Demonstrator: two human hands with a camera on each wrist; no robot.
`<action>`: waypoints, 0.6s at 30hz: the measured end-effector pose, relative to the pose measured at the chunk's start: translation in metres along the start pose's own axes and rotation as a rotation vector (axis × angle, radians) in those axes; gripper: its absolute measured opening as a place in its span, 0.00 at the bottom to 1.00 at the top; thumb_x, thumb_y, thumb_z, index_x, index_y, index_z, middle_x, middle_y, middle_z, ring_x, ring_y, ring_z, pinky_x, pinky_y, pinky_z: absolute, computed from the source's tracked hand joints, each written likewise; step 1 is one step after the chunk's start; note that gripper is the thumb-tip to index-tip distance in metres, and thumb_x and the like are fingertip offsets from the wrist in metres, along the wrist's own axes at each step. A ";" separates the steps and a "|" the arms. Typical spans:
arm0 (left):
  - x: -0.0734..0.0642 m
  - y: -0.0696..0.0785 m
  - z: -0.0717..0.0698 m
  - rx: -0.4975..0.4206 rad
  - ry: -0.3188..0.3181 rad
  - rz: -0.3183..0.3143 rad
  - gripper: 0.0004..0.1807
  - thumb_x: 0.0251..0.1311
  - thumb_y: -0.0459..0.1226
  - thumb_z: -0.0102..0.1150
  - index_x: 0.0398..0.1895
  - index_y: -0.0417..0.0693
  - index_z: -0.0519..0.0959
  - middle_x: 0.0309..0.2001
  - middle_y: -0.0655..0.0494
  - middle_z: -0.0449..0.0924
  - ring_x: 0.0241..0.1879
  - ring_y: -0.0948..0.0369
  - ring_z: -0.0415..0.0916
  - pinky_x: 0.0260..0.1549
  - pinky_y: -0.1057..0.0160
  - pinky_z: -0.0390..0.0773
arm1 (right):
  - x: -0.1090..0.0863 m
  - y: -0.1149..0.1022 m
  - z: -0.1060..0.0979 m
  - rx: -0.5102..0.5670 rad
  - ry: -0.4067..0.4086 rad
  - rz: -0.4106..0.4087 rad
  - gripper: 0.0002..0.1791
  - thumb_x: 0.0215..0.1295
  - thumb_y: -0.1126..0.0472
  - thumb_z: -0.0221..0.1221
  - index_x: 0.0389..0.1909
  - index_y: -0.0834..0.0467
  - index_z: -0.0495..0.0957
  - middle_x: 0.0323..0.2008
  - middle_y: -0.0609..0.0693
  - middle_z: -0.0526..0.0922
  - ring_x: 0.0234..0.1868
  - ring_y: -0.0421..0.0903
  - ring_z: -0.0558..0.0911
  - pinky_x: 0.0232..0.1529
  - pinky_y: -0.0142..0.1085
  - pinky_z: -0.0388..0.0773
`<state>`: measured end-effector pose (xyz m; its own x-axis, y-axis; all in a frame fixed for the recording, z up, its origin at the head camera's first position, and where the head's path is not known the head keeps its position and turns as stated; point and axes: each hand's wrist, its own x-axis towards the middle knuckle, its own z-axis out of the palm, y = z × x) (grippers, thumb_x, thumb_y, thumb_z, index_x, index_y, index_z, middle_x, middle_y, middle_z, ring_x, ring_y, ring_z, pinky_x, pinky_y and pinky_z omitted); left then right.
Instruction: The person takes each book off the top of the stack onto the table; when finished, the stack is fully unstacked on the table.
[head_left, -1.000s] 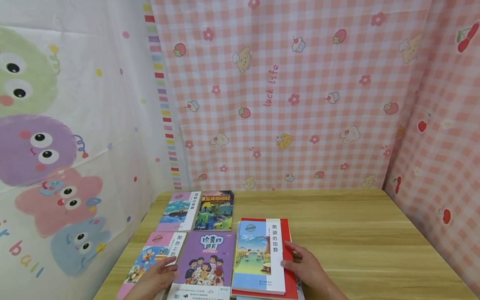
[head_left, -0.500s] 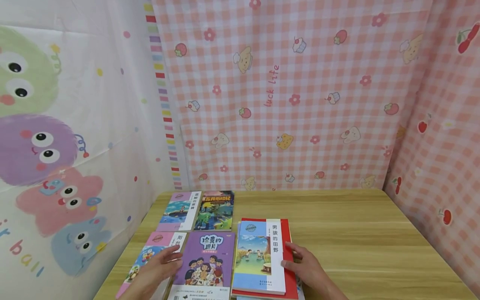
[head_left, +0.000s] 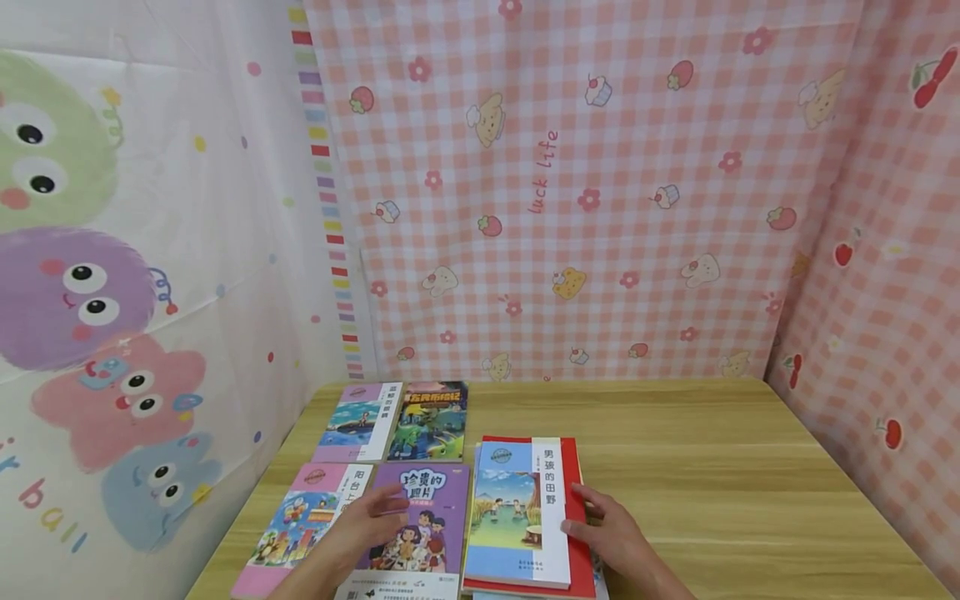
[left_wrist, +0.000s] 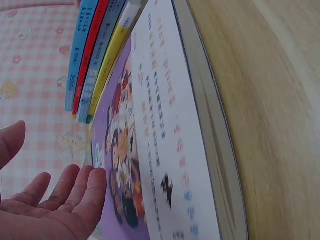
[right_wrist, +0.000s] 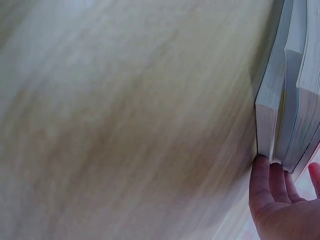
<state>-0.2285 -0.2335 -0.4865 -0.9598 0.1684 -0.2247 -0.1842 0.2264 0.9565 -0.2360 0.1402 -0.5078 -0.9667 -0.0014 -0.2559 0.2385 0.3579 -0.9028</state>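
Note:
My left hand (head_left: 371,529) hovers over a purple book (head_left: 453,533) with cartoon children on its cover. Its fingers are spread and hold nothing, as the left wrist view (left_wrist: 75,205) also shows. To its right lies a stack of several books, topped by a blue-and-white book (head_left: 555,533) with a red book (head_left: 579,575) under it. My right hand (head_left: 618,533) rests against the right side of that stack. In the right wrist view its extended fingers (right_wrist: 260,182) touch the page edges, with the thumb apart. A pink-and-white book (head_left: 300,517) lies left of the purple one.
Farther back on the wooden table (head_left: 675,433) lie a pink book with a sea picture (head_left: 356,425) and a dark green dinosaur book (head_left: 427,429). A checked cloth (head_left: 600,250) hangs behind the table, and a white cartoon-print cloth (head_left: 225,333) hangs at the left.
My left hand has moved right, from over the pink-and-white book to over the purple book. My right hand and the books have stayed in place.

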 end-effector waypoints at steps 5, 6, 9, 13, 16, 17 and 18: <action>0.012 -0.001 0.021 0.009 -0.066 0.008 0.36 0.65 0.34 0.60 0.71 0.26 0.57 0.60 0.30 0.70 0.53 0.46 0.76 0.49 0.47 0.78 | 0.000 0.000 0.000 0.000 -0.002 -0.004 0.44 0.53 0.57 0.73 0.71 0.59 0.66 0.62 0.67 0.71 0.57 0.64 0.71 0.35 0.45 0.85; 0.014 -0.001 0.025 0.006 -0.086 0.018 0.36 0.65 0.34 0.60 0.71 0.26 0.57 0.60 0.30 0.71 0.53 0.47 0.76 0.49 0.47 0.78 | 0.000 0.000 0.000 -0.005 -0.002 -0.008 0.44 0.53 0.57 0.73 0.71 0.59 0.66 0.61 0.67 0.71 0.58 0.64 0.71 0.36 0.45 0.85; 0.019 -0.001 0.038 -0.003 -0.133 0.044 0.36 0.63 0.32 0.60 0.71 0.26 0.57 0.59 0.32 0.72 0.53 0.49 0.76 0.50 0.49 0.78 | 0.000 0.000 0.000 -0.008 -0.001 -0.016 0.44 0.54 0.57 0.73 0.71 0.59 0.66 0.62 0.67 0.71 0.58 0.65 0.71 0.36 0.44 0.85; 0.023 0.002 0.051 0.002 -0.160 0.077 0.37 0.61 0.31 0.61 0.70 0.25 0.58 0.58 0.30 0.72 0.54 0.47 0.75 0.48 0.52 0.79 | 0.000 0.001 0.000 0.011 0.001 -0.012 0.46 0.51 0.57 0.74 0.72 0.58 0.65 0.62 0.66 0.71 0.58 0.64 0.71 0.35 0.44 0.85; 0.026 0.003 0.058 -0.002 -0.165 0.087 0.37 0.60 0.30 0.62 0.70 0.26 0.59 0.57 0.32 0.73 0.54 0.46 0.75 0.43 0.54 0.79 | 0.001 0.002 0.000 0.012 -0.003 -0.016 0.47 0.51 0.56 0.74 0.72 0.59 0.65 0.62 0.66 0.71 0.58 0.64 0.71 0.36 0.44 0.85; 0.027 0.002 0.060 -0.005 -0.166 0.090 0.37 0.60 0.29 0.63 0.70 0.26 0.59 0.57 0.33 0.74 0.54 0.46 0.75 0.43 0.55 0.79 | 0.001 0.002 0.000 0.008 -0.006 -0.021 0.46 0.52 0.57 0.73 0.72 0.59 0.64 0.62 0.66 0.71 0.59 0.65 0.71 0.36 0.44 0.85; 0.028 0.002 0.062 -0.011 -0.167 0.086 0.37 0.59 0.29 0.63 0.70 0.26 0.59 0.56 0.35 0.75 0.53 0.47 0.76 0.42 0.56 0.78 | 0.001 0.002 0.000 0.007 -0.008 -0.025 0.45 0.53 0.57 0.73 0.72 0.60 0.64 0.62 0.66 0.71 0.59 0.65 0.71 0.37 0.45 0.85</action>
<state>-0.2428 -0.1691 -0.5028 -0.9237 0.3438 -0.1688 -0.1059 0.1942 0.9752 -0.2364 0.1409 -0.5098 -0.9715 -0.0180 -0.2363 0.2151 0.3511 -0.9113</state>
